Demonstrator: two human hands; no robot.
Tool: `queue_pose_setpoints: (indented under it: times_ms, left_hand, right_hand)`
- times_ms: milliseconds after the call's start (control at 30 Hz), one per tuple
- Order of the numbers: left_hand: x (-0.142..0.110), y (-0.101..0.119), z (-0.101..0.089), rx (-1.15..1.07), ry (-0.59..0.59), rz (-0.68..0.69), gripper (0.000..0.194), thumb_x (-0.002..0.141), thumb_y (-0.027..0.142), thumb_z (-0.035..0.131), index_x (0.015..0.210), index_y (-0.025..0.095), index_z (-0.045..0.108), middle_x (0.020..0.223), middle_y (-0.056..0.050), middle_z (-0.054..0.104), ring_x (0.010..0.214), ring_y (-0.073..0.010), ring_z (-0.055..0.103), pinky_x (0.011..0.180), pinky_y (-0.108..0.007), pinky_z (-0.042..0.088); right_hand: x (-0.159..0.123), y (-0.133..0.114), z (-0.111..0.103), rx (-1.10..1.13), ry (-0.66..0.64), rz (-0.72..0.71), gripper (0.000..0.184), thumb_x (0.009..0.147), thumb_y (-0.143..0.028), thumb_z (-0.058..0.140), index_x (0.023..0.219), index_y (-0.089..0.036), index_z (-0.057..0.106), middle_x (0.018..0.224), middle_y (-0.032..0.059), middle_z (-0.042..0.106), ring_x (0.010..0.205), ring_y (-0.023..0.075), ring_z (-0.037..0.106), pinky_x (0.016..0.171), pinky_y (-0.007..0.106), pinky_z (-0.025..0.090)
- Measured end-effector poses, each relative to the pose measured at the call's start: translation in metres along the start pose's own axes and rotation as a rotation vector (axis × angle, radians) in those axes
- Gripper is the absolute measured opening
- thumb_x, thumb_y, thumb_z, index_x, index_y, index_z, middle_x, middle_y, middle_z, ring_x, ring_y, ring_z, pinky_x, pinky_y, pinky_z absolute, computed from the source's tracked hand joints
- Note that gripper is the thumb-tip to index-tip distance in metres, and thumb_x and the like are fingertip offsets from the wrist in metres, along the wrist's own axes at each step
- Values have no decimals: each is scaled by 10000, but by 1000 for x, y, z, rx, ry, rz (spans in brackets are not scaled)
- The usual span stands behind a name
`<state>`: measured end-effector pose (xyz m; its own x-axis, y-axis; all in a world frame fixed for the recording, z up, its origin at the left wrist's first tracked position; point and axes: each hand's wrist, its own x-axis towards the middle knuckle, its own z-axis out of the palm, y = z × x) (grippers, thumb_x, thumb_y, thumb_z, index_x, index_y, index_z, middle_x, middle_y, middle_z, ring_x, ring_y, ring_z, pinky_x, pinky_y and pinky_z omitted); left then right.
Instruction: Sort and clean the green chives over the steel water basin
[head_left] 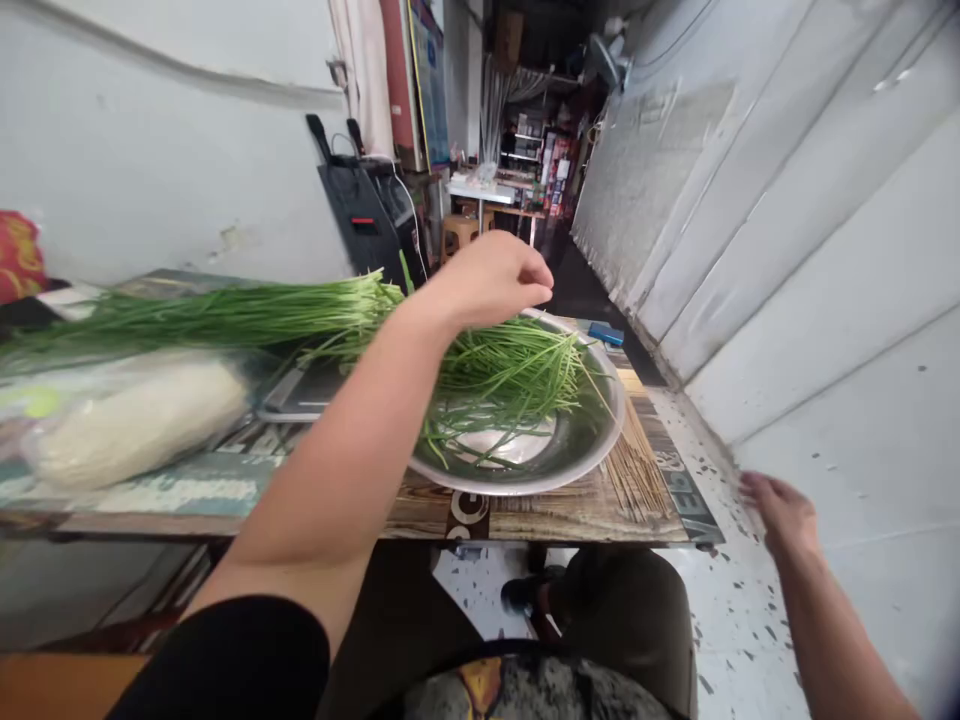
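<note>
Over the far side of a metal bowl [611, 425] hangs my left hand [506, 280], its fingers curled in toward the thumb. Whatever they may hold is hidden. Cut green chives [517, 370] fill the back of the bowl, and loose strands trail over its shiny bottom. My left forearm crosses in front of the bowl's left side. A long bunch of chives [247, 315] lies on the table to the left, pale ends toward the bowl. My right hand [784, 515] is off the table's right edge, above the floor; its fingers are blurred.
Thin wooden skewers [637, 465] lie right of the bowl, with a small blue object [606, 333] behind them. A metal tray [296, 395] and a clear bag of something whitish [150, 415] are on the left. A white wall [840, 300] runs along the right.
</note>
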<state>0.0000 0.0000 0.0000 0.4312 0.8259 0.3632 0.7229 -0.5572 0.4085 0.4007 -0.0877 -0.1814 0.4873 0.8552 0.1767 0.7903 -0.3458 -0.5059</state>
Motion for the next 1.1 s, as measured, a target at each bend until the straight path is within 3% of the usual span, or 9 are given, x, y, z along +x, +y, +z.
queue_pose_setpoints:
  times_ms: [67, 167, 267, 367, 533, 867, 967, 1100]
  left_hand:
    - [38, -4, 28, 138, -59, -40, 281, 841, 205, 434, 923, 89, 675, 903, -48, 660, 841, -145, 596, 794, -301, 439]
    - [69, -20, 80, 223, -112, -94, 240, 801, 189, 488, 871, 107, 702, 893, -80, 677, 846, -174, 589, 806, -331, 425]
    - [74, -40, 124, 326, -172, -141, 245, 784, 307, 540, 829, 135, 708, 942, -123, 666, 940, -259, 569, 864, -427, 389]
    - [64, -56, 149, 345, -105, -143, 342, 788, 454, 516, 922, 196, 695, 1049, -121, 612, 1031, -296, 505, 861, -444, 381]
    - [45, -64, 166, 408, -18, -47, 378, 786, 448, 538, 1075, 213, 601, 1102, -110, 540, 1075, -281, 420, 898, -432, 333]
    - [13, -33, 170, 570, -45, 125, 315, 839, 375, 483, 1057, 156, 543, 1056, -128, 554, 1051, -267, 435, 872, -398, 335]
    - [8, -22, 162, 589, -101, 188, 320, 844, 371, 475, 1044, 134, 558, 1032, -138, 573, 1043, -261, 463, 867, -380, 349]
    - [25, -22, 134, 574, -224, 252, 309, 866, 352, 437, 944, 116, 620, 952, -142, 622, 964, -252, 532, 848, -372, 367]
  right_hand:
    - [3, -37, -16, 95, -16, -39, 395, 901, -417, 363, 1063, -168, 624, 933, 172, 676, 802, 177, 651, 681, 258, 499]
    - [-3, -111, -21, 266, -148, -322, 372, 876, -420, 419, 1023, -161, 642, 1001, 115, 677, 855, 184, 638, 795, 284, 475]
    - [-4, -176, 0, 106, -151, -560, 325, 872, -394, 427, 994, -199, 656, 1029, 50, 676, 926, 182, 614, 829, 290, 447]
    - [2, -209, 31, -202, -182, -639, 344, 853, -431, 441, 993, -190, 643, 939, 66, 686, 912, 211, 616, 795, 301, 431]
    - [5, -216, 54, -506, -186, -686, 322, 845, -351, 452, 1053, -137, 573, 874, 127, 675, 895, 255, 616, 856, 360, 358]
    - [-26, -197, 37, -480, -214, -662, 321, 871, -255, 360, 1080, -116, 559, 854, 141, 679, 840, 243, 628, 810, 347, 347]
    - [-35, -189, 32, -463, -206, -650, 335, 858, -235, 363, 1107, -116, 554, 839, 139, 682, 828, 247, 636, 813, 356, 356]
    - [-27, -196, 28, -428, -239, -565, 322, 833, -215, 386, 1088, -134, 566, 908, 137, 681, 853, 248, 641, 759, 334, 415]
